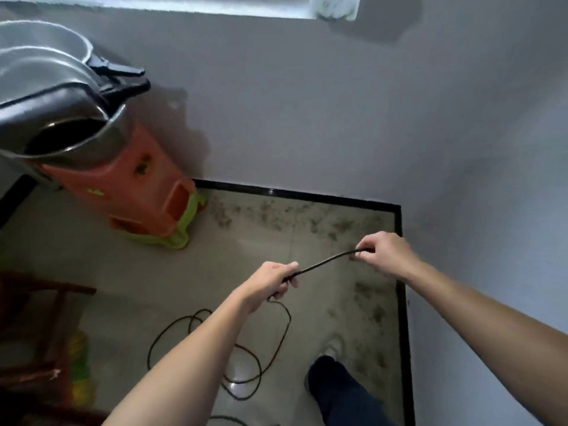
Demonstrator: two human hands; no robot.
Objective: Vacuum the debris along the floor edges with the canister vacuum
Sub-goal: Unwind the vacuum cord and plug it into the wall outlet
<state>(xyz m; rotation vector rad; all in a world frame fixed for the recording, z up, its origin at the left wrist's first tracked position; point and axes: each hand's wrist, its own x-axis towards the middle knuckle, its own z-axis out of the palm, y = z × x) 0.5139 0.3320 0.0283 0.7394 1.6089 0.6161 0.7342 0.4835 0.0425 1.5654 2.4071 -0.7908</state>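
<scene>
**Both hands pinching a black cord taut above the dirty corner**

Gripping from each end, I hold a short stretch of the black cord (321, 263) between my two hands. In the head view, my left hand (272, 282) is curled round the cord with the knuckles up and the thumb on top. My right hand (385, 253) pinches it between fingertips and thumb, farther forward and near the right-hand wall.

The held stretch runs long-axis from lower left to upper right, rising slightly toward my right hand with a gentle bow. Below my left hand the rest of the cord drops to the floor (123, 272) and lies there in loose loops near my feet.

Both forearms are bare and reach forward from the bottom of the view, the right one coming in at a steeper angle from the side.

Debris (338, 224) is scattered as dark specks along the black baseboard (307, 195), on the far edge and down the right edge of the floor. My right hand hovers over that corner.

At the left, an orange stool (123, 186) is stacked on a green stool (172, 241), with metal pots (46, 87) on top. My shoe (330, 348) stands close to the right edge.
</scene>
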